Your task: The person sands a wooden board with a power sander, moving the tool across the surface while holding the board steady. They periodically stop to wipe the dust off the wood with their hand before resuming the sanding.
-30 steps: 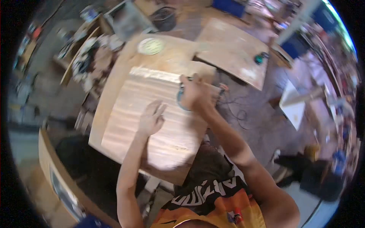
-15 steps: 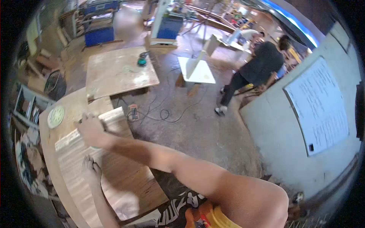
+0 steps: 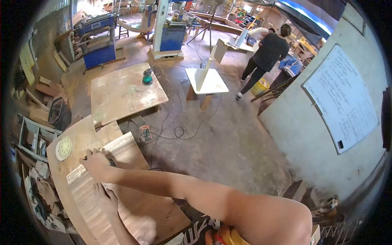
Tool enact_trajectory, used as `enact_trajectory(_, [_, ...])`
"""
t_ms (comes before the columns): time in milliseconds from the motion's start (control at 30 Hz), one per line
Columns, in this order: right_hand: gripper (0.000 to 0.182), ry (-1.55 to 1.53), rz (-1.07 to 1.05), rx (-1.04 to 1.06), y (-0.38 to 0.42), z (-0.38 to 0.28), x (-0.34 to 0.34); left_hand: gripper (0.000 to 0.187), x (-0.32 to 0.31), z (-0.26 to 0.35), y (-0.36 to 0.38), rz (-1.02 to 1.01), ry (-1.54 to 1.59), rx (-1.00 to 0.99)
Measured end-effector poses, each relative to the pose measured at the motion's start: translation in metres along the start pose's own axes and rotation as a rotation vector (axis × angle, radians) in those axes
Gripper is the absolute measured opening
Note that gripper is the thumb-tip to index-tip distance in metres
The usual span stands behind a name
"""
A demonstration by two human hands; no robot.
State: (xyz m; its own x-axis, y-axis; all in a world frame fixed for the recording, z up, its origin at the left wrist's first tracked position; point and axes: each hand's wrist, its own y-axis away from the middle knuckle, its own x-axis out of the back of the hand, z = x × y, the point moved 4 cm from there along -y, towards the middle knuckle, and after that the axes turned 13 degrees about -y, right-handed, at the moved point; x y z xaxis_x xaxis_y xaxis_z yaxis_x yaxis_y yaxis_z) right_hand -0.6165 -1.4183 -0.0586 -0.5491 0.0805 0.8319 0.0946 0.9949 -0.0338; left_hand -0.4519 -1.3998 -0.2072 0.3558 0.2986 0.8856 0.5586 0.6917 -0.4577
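A wide wooden board (image 3: 165, 214) with streaked grain and a pale, rough far edge lies on a curved wooden tabletop (image 3: 83, 136). My right hand (image 3: 97, 164) reaches across to the board's far end, fingers curled over a dark, rounded tool (image 3: 110, 161) that looks like a sander. Most of that tool is hidden under the palm. Nearer to me, my left hand (image 3: 107, 200) lies flat on the board with fingers stretched out, holding nothing. A round, pale sanding disc with holes (image 3: 64, 148) rests on the tabletop beyond the board's left corner.
A second low table (image 3: 118, 96) carries a green sander (image 3: 147, 78). Cords and an orange power outlet box (image 3: 145, 133) lie on the floor. Beyond stand a white-topped stool (image 3: 216, 85), blue machines (image 3: 99, 55) and a person in dark clothes (image 3: 269, 51). A whiteboard (image 3: 343, 98) hangs at right.
My view has shifted, so the tables appear lower. My right hand stays near the board's far edge; my left hand remains flat on the board. The person in dark clothes has stepped farther away.
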Motion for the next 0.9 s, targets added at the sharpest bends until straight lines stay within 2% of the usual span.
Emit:
enact_trajectory(33, [0.073,0.012,0.01,-0.023,0.006,0.011,0.005,0.049,0.001,0.007,-0.003,-0.087,0.044,0.009])
enact_trajectory(133, [0.064,0.047,0.096,-0.057,0.029,0.043,0.036,0.049,-0.006,0.021,-0.003,-0.127,0.149,-0.111])
enact_trajectory(233, [0.061,0.061,0.2,-0.124,0.044,0.084,0.053,0.049,-0.023,0.036,0.0,-0.204,0.394,-0.146])
enact_trajectory(333, [0.06,0.085,0.229,-0.167,0.064,0.105,0.068,0.05,-0.019,0.066,-0.006,-0.177,0.258,-0.323])
enact_trajectory(400, [0.06,0.095,0.278,-0.159,0.069,0.115,0.068,0.047,-0.008,0.086,-0.016,-0.189,0.28,-0.302])
enact_trajectory(533, [0.065,0.071,0.226,-0.141,0.069,0.112,0.076,0.041,0.004,0.099,-0.019,-0.149,0.304,-0.288])
enact_trajectory(633, [0.068,0.073,0.221,-0.155,0.062,0.108,0.069,0.037,0.016,0.108,-0.02,-0.23,0.405,-0.232])
enact_trajectory(733, [0.059,0.094,0.18,-0.113,0.067,0.097,0.066,0.035,0.021,0.112,-0.012,-0.129,0.446,-0.222])
enact_trajectory(900, [0.056,0.096,0.203,-0.105,0.065,0.09,0.065,0.039,0.025,0.114,-0.013,-0.156,0.415,-0.163])
